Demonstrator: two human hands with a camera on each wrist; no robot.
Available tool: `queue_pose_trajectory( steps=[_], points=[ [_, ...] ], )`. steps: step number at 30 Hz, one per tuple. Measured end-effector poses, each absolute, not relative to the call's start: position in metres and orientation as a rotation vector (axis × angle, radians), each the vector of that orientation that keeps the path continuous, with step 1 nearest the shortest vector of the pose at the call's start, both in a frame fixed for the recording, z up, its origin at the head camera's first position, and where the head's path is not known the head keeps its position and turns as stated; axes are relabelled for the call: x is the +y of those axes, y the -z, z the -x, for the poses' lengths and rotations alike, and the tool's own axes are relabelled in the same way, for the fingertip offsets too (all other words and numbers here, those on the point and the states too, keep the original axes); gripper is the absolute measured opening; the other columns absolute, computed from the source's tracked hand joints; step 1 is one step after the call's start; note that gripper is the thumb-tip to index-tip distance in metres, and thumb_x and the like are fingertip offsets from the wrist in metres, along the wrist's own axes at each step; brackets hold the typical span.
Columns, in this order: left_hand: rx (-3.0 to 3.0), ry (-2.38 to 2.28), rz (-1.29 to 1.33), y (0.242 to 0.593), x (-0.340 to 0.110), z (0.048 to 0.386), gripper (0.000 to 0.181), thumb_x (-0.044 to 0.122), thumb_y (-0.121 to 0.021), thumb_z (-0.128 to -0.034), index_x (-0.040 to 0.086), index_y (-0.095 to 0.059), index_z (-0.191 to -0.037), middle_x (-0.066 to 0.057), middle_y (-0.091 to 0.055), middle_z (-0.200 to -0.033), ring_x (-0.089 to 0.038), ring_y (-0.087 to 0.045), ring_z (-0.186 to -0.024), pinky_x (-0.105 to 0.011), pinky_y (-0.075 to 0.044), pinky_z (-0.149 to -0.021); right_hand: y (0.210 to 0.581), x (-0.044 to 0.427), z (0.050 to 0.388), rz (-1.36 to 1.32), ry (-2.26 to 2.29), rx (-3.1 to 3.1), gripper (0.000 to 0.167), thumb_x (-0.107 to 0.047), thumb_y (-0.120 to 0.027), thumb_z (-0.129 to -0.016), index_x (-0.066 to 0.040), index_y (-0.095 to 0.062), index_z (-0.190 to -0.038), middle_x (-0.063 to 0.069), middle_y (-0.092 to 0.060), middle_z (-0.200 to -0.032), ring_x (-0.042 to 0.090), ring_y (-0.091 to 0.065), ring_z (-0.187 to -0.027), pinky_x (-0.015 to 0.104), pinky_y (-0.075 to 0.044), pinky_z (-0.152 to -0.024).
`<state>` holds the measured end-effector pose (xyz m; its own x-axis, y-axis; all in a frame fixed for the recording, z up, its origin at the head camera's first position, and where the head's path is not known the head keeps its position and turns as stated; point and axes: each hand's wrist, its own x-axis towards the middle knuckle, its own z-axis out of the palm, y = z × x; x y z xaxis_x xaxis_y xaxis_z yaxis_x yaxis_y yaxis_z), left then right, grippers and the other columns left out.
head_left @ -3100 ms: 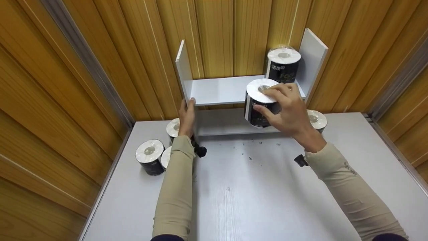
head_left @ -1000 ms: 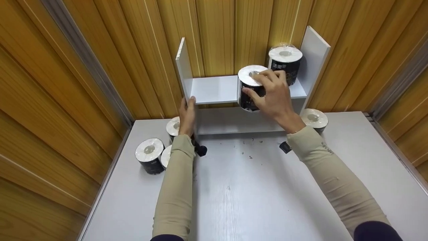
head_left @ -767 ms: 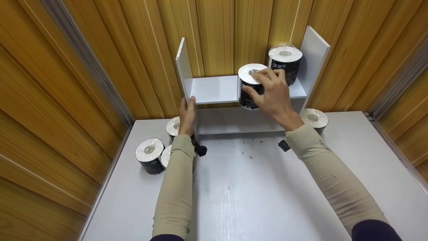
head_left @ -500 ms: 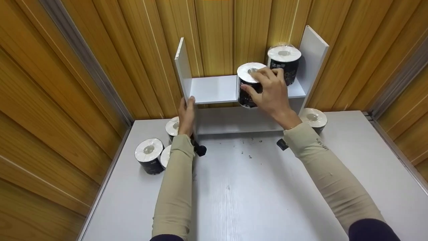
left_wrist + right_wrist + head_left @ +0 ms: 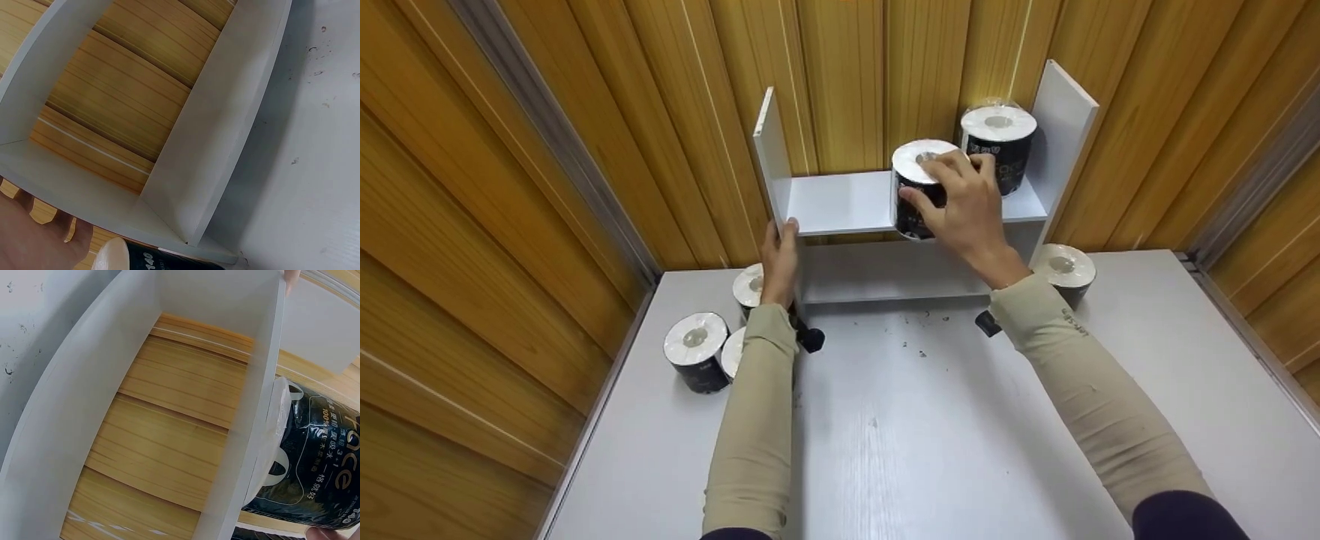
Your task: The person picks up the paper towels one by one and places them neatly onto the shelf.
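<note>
Wood-look panelling (image 5: 840,90), golden brown, backs a pale table (image 5: 870,465) where a person works with both hands. At far left, a paper roll in dark wrapping (image 5: 696,356) stands upright. Just beside it is a second roll (image 5: 732,354), mostly hidden by the left sleeve (image 5: 750,435); farther back is a third roll (image 5: 748,286), partly behind the left hand (image 5: 780,262).

That hand holds the left side panel (image 5: 771,154) of a white shelf unit, thumb at the front edge, fingers along the outer face. Rightward, a bare stretch of the upper shelf (image 5: 840,204) shows.

Next comes the held roll (image 5: 913,177), upright at the shelf's front edge. The right hand (image 5: 966,210) pinches it, thumb on the wrapper, fingers at the core; whether the shelf bears its weight, I cannot tell. From the right wrist, its wrapper reads "Face".

Behind and to its right, a shelved roll (image 5: 1006,157) stands upright near the right side panel (image 5: 1063,124). Rightmost, another roll (image 5: 1069,277) stands on the table, partly behind the right arm.

The shelving looks to be in its early part: one roll set up, one arriving, and four visible on the table perhaps left.
</note>
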<state>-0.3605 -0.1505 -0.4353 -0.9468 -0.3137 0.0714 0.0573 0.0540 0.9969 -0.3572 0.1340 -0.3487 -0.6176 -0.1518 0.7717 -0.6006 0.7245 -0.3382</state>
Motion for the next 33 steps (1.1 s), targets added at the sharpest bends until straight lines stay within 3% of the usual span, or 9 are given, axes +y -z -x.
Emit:
queue_pose_trajectory(
  steps=[12,19,33],
  points=[
    [-2.042,1.990,-0.222,0.435,-0.150,0.361,0.069,0.044,-0.048,-0.1098,0.012,-0.032,-0.169,-0.015,-0.036,-0.172,-0.029,-0.033,-0.160,-0.041,-0.030,-0.131,0.348,0.129,0.367,-0.517,-0.789,-2.182,0.053,-0.047,-0.081,-0.093,-0.005,-0.076,-0.123,0.016,-0.071,-0.123,0.045,-0.051,-0.121,0.055,-0.037,-0.113],
    [-2.040,1.990,-0.234,0.434,-0.151,0.361,0.069,0.044,-0.049,-0.1097,0.012,-0.032,-0.169,-0.015,-0.035,-0.172,-0.029,-0.033,-0.160,-0.041,-0.030,-0.131,0.348,0.125,0.371,-0.477,-0.801,-2.208,0.054,-0.050,-0.079,-0.094,-0.007,-0.076,-0.127,0.014,-0.070,-0.126,0.044,-0.049,-0.123,0.056,-0.042,-0.110],
    [-2.009,1.990,-0.213,0.435,-0.152,0.360,0.067,0.042,-0.049,-0.1101,0.011,-0.034,-0.167,-0.016,-0.039,-0.170,-0.029,-0.035,-0.159,-0.040,-0.031,-0.130,0.346,0.120,0.382,-0.452,-0.814,-2.230,0.054,-0.050,-0.077,-0.096,-0.007,-0.075,-0.130,0.015,-0.070,-0.129,0.044,-0.048,-0.128,0.056,-0.036,-0.117]
  ],
)
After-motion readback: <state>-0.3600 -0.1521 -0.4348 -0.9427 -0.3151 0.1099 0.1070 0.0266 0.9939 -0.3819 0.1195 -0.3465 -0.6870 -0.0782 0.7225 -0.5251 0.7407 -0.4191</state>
